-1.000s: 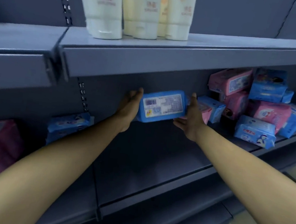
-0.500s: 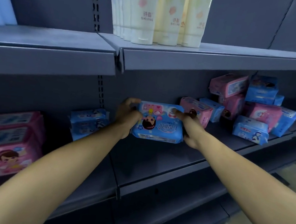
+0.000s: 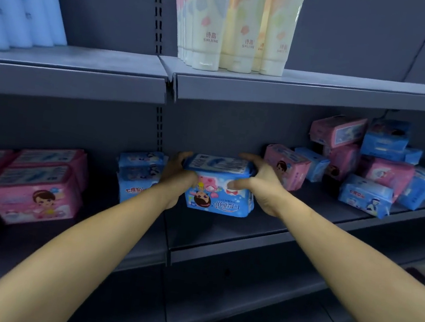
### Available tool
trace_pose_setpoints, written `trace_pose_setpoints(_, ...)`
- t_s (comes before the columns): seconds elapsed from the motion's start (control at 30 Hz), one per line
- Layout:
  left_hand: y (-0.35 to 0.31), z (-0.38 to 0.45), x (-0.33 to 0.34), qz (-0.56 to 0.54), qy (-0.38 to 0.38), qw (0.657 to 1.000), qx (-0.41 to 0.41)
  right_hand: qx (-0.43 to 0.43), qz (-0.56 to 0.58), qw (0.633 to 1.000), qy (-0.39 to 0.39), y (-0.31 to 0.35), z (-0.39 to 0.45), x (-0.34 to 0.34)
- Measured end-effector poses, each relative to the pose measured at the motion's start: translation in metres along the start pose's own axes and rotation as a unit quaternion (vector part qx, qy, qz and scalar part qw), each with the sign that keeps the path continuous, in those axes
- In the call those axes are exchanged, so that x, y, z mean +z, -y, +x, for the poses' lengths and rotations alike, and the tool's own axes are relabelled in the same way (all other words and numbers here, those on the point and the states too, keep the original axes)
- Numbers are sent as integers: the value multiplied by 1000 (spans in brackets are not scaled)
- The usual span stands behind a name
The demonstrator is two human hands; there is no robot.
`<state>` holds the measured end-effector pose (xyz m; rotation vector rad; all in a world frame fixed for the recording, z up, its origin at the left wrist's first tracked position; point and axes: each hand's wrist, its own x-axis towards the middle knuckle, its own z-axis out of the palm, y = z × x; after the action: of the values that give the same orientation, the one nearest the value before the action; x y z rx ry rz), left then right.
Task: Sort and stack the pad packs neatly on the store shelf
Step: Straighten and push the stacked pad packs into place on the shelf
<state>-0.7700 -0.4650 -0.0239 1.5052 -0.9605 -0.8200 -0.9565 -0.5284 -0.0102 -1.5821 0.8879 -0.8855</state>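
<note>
Gripping blue pad pack (image 3: 220, 186) at both ends: left hand (image 3: 177, 176), right hand (image 3: 262, 185), fingers curled round.

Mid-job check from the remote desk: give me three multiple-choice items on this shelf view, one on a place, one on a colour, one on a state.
1. Where do the cream tubes stand?
A. on the shelf above the pad packs
B. on the floor
C. among the pink packs

2. What colour is the pack held in both hands?
A. green
B. mostly blue
C. black

3. How is the pile of packs at the right?
A. in one even row
B. jumbled, packs tilted on each other
C. boxed up

Answers:
1 A, the tubes stand on the upper shelf.
2 B, the left hand and right hand grip a blue pack with a cartoon print.
3 B, pink and blue packs lean at odd angles.
</note>
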Motion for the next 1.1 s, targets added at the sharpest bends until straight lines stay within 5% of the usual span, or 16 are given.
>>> trace_pose_setpoints(0.17, 11, -27, 3, -50, -24, 997, -53, -17, -9, 1000, -11, -2, -17, 3)
trace_pose_setpoints(0.33, 8, -56, 11, 142, -161, 977, 12, 1, -44, 995, -89, -3, -30, 17)
trace_pose_setpoints(0.5, -6, -84, 15, 133, -5, 991, 36, 37, -79, 988, -124, 4, -40, 42)
trace_pose_setpoints(0.73, -6, -96, -19, 161, 42, 984, 62, 24, -47, 996, -70, 19, -48, 72)
trace_pose_setpoints(0.93, 1, -101, -50, 150, -69, 985, 42, -26, -45, 999, 6, 32, -47, 102)
trace_pose_setpoints(1.1, -3, -116, -102, 45, -75, 995, 47, -46, -83, 993, 64, 40, -43, 126)
